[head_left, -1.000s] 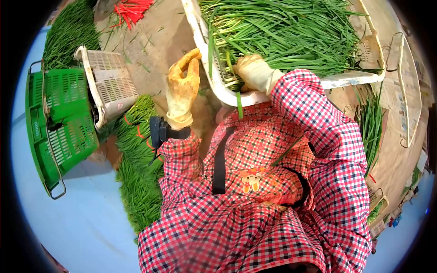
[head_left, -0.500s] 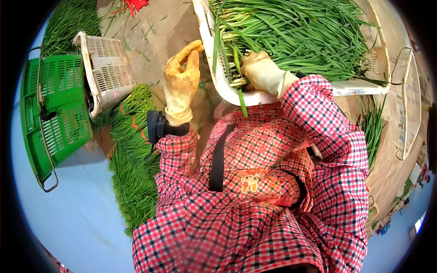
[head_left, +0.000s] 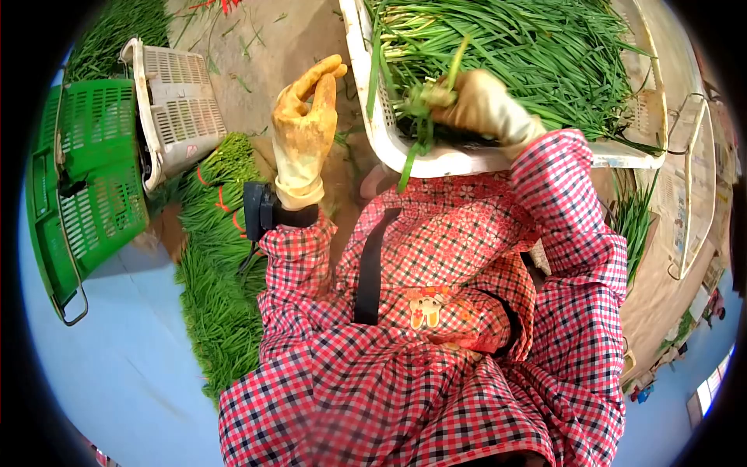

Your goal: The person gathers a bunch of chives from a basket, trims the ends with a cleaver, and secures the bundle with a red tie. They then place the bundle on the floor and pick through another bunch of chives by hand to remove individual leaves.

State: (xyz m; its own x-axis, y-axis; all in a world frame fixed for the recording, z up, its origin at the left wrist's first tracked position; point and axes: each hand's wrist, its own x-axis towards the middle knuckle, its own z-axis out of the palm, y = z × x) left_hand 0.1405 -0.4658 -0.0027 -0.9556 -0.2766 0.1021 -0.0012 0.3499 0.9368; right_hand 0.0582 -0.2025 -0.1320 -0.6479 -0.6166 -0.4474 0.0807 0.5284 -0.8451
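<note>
My right hand (head_left: 478,105), in a pale rubber glove and blurred by motion, is closed on a few green chives (head_left: 424,109) over the near left corner of the white plastic crate (head_left: 459,163). Some of these leaves hang down over the crate's rim. Behind the hand, a thick layer of long green chives (head_left: 513,54) fills the crate, white stem ends toward the left. To the left of the crate, apart from it, my left hand (head_left: 306,113) is raised in a yellow-stained glove. Its fingers are stretched and slightly bent, a gap shows beside the thumb, and nothing is visible in it.
Bundles of chives (head_left: 222,288) tied with red bands lie on the left. Beyond them stand a green crate (head_left: 101,167) and a white basket (head_left: 187,117). Red ties (head_left: 226,5) and leaf scraps lie on the floor. More chives (head_left: 634,214) are at right.
My right hand has lifted from the crate's corner with a few chives, turning as it rises. My left hand has shifted slightly up and left. The whole view has moved a little.
</note>
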